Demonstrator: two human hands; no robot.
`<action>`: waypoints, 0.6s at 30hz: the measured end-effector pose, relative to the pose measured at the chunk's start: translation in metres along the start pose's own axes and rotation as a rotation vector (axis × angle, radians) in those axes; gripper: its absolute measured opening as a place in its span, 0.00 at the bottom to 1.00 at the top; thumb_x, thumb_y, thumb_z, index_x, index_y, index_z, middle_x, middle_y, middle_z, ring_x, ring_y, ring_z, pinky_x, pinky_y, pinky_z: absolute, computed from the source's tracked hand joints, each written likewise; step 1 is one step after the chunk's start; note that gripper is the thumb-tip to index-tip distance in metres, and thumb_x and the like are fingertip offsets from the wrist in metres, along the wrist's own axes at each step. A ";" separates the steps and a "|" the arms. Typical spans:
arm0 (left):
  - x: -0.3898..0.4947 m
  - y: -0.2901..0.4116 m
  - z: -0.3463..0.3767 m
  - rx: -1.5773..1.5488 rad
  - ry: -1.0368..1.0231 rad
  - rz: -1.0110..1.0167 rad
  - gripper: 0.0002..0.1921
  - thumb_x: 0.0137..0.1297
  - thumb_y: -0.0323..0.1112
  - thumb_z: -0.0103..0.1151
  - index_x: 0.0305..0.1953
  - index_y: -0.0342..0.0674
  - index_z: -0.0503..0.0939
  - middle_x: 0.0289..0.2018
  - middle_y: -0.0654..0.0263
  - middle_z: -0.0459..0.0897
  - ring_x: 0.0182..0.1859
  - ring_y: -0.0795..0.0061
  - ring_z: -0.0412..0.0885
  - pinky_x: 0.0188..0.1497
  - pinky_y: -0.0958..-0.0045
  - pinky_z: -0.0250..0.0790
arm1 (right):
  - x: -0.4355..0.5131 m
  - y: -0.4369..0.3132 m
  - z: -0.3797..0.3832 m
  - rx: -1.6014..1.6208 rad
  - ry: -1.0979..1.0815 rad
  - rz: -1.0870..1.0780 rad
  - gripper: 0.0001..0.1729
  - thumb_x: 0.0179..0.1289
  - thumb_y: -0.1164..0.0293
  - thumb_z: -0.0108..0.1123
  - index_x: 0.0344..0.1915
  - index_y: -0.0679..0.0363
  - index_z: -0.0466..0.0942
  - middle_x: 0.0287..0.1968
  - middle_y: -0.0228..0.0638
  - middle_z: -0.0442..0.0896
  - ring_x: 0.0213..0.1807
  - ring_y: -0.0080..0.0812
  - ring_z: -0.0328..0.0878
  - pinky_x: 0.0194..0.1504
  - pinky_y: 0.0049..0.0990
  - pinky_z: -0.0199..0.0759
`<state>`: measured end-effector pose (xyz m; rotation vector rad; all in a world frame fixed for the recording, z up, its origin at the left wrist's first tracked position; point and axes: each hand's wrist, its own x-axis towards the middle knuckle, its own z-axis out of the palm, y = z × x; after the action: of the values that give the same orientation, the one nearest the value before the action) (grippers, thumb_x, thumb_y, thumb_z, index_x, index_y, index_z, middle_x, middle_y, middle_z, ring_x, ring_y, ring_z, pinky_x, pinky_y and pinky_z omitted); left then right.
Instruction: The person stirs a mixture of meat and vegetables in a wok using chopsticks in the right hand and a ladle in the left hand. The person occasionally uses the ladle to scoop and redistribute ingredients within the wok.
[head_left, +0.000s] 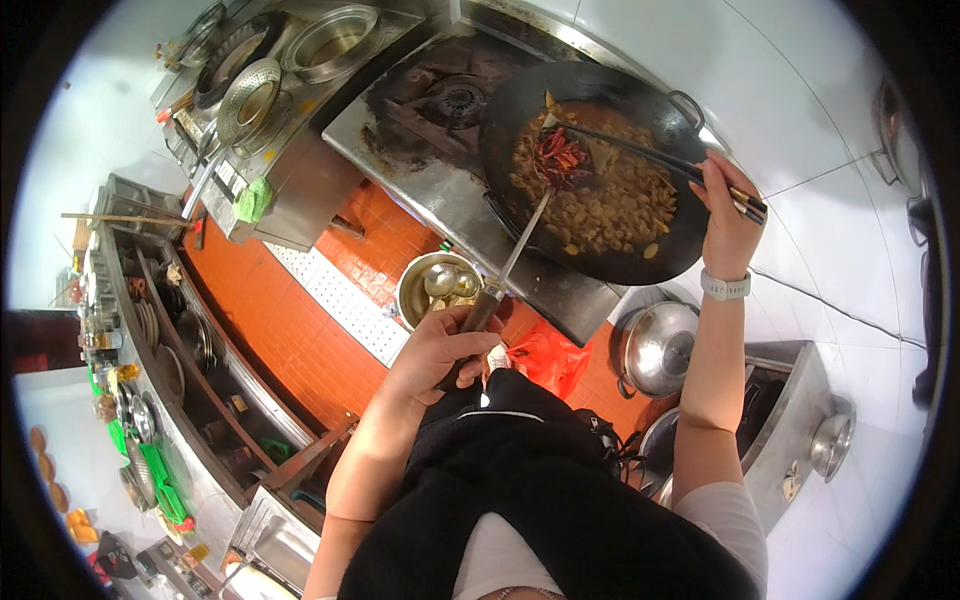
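My left hand (446, 349) is closed round the brown handle of a long metal ladle (523, 238). Its bowl, heaped with dark red dried chillies (562, 156), rests in or just over the food in a large black wok (517, 90); which of the two I cannot tell. Chunks of stewed food in brown sauce (611, 214) cover the wok's bottom. Between the fingers of my right hand (727, 214) is a pair of dark chopsticks (637, 154), above the wok's right side. Their tips reach to the chillies at the ladle's far edge.
The wok stands on a stained steel stove (397, 161) beside a bare burner (459, 101). Below the stove are a pot with ladles (409, 296), a red plastic bag (551, 360) and a lidded steel pot (660, 349). A counter with a perforated strainer (247, 101) is at upper left, shelves (172, 330) at left.
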<state>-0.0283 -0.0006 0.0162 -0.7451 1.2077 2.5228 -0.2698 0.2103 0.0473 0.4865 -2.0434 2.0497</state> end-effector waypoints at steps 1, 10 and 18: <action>0.000 0.000 0.000 0.004 0.003 0.003 0.08 0.55 0.25 0.54 0.37 0.28 0.72 0.15 0.69 0.69 0.11 0.86 0.62 0.12 0.85 0.53 | -0.001 -0.002 -0.001 -0.020 0.015 -0.012 0.11 0.59 0.74 0.58 0.40 0.69 0.77 0.37 0.38 0.80 0.37 0.24 0.78 0.37 0.21 0.77; -0.005 0.005 -0.009 -0.037 0.053 0.053 0.08 0.56 0.25 0.54 0.37 0.29 0.72 0.14 0.69 0.68 0.11 0.86 0.61 0.12 0.84 0.51 | -0.050 0.000 -0.022 -0.122 0.156 0.035 0.10 0.60 0.73 0.57 0.37 0.70 0.78 0.33 0.40 0.80 0.34 0.25 0.78 0.35 0.20 0.77; -0.006 0.003 -0.021 -0.060 0.042 0.083 0.09 0.56 0.24 0.54 0.38 0.29 0.72 0.19 0.70 0.69 0.14 0.85 0.63 0.13 0.84 0.52 | -0.083 0.030 -0.009 0.065 0.236 0.103 0.10 0.60 0.73 0.58 0.36 0.71 0.77 0.33 0.39 0.80 0.32 0.26 0.79 0.33 0.20 0.76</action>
<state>-0.0175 -0.0184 0.0100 -0.7814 1.2046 2.6343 -0.2047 0.2257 -0.0118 0.1431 -1.9043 2.1222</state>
